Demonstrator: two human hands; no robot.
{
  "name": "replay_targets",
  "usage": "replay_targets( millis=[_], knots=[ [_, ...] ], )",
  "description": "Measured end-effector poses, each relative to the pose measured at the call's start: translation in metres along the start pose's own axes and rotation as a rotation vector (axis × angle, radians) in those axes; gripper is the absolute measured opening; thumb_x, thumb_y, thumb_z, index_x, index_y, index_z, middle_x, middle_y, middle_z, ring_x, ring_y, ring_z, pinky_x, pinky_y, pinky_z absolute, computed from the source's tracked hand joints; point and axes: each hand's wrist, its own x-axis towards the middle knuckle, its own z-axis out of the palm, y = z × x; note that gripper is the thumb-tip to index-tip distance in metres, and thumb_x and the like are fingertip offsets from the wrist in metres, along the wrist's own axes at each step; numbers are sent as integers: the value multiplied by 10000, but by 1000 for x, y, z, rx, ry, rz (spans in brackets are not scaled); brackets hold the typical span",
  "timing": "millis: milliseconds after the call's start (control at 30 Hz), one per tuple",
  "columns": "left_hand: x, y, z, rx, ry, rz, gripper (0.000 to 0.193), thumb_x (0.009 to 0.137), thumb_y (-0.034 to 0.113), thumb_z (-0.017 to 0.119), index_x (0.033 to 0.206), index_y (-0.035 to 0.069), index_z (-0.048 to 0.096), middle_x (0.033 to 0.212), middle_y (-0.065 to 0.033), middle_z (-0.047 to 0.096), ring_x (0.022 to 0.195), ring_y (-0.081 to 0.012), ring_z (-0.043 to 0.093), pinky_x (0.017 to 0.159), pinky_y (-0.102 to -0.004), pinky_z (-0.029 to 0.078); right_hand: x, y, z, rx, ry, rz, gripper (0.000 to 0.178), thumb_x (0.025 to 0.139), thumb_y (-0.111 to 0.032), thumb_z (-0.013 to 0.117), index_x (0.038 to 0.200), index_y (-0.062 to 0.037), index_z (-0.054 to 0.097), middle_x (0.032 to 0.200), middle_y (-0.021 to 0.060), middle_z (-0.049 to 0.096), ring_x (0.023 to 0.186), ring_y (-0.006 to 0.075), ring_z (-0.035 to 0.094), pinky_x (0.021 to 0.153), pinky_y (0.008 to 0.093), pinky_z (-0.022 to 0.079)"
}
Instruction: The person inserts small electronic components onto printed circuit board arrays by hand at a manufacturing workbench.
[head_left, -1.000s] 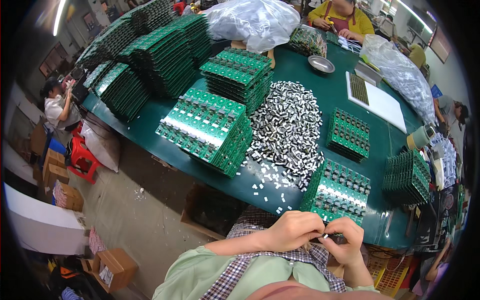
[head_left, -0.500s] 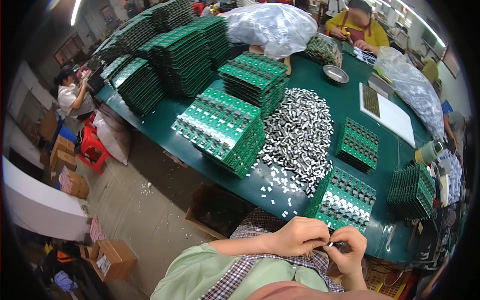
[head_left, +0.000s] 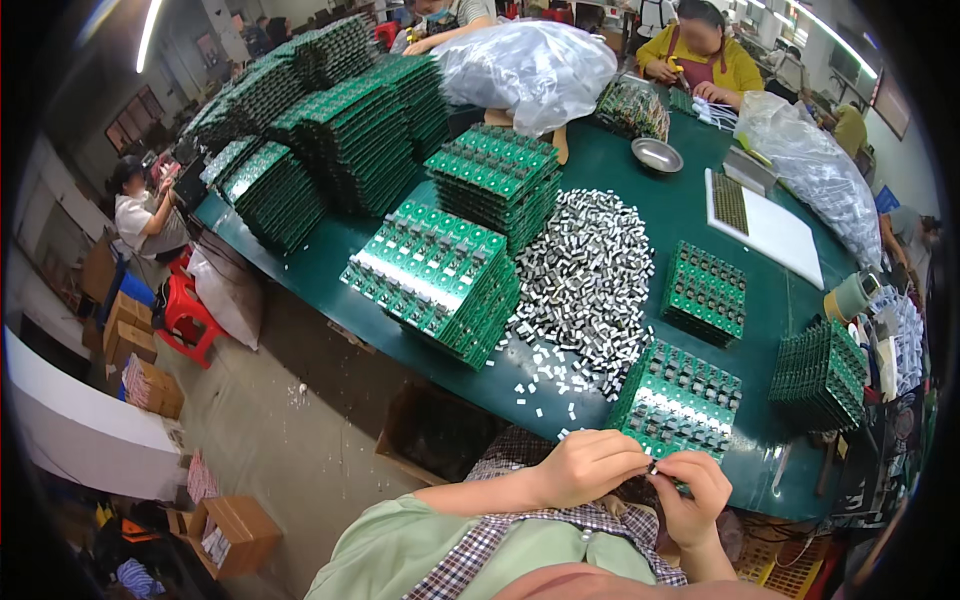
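Note:
Just in front of my body, my left hand [head_left: 592,468] and my right hand [head_left: 697,492] meet fingertip to fingertip. Both are closed in a pinch on a small black-and-white part [head_left: 653,467], mostly covered by the fingers. Right beyond them lies a stack of green circuit boards [head_left: 685,400] with rows of components on top. A large heap of small white-and-black pieces [head_left: 585,275] spreads over the green table [head_left: 470,388] farther off, with several loose ones at its near edge.
Tall circuit board stacks [head_left: 350,130] fill the far left. Smaller stacks [head_left: 705,290] stand to the right. Beyond are a clear plastic bag [head_left: 525,70], a metal bowl [head_left: 657,155] and a white foam slab [head_left: 780,240]. A co-worker in yellow [head_left: 700,55] sits across the table.
The view has shifted slightly, and another person's arm now shows behind the plastic bag. My hands are still together, the small part turned a little and more covered by the fingers.

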Motion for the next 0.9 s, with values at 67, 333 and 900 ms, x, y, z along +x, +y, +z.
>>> replay_targets(
  millis=[67, 333, 900],
  knots=[
    [2, 4, 0, 47, -21, 19, 196, 674, 17, 736, 852, 4, 654, 826, -89, 646, 700, -230, 642, 572, -309, 508, -3, -3, -2, -4, 15, 16, 238, 615, 64, 762, 810, -13, 650, 788, 115, 654, 679, 218, 638, 579, 284, 514],
    [8, -7, -11, 195, -55, 1, 184, 666, -67, 642, 836, 3, 640, 748, -108, 636, 637, -273, 630, 535, -341, 501, 4, 22, -17, 19, 58, 242, 178, 689, 66, 692, 847, -8, 657, 828, 118, 647, 787, 250, 631, 707, 313, 494],
    [-8, -90, -10, 621, -229, -487, 137, 784, 133, 682, 906, 77, 655, 838, -74, 567, 802, -281, 578, 718, -391, 441, 7, 39, -29, -315, -117, 74, 156, 759, -43, 677, 910, -66, 646, 845, 57, 617, 717, 233, 627, 605, 320, 510]
  ],
)
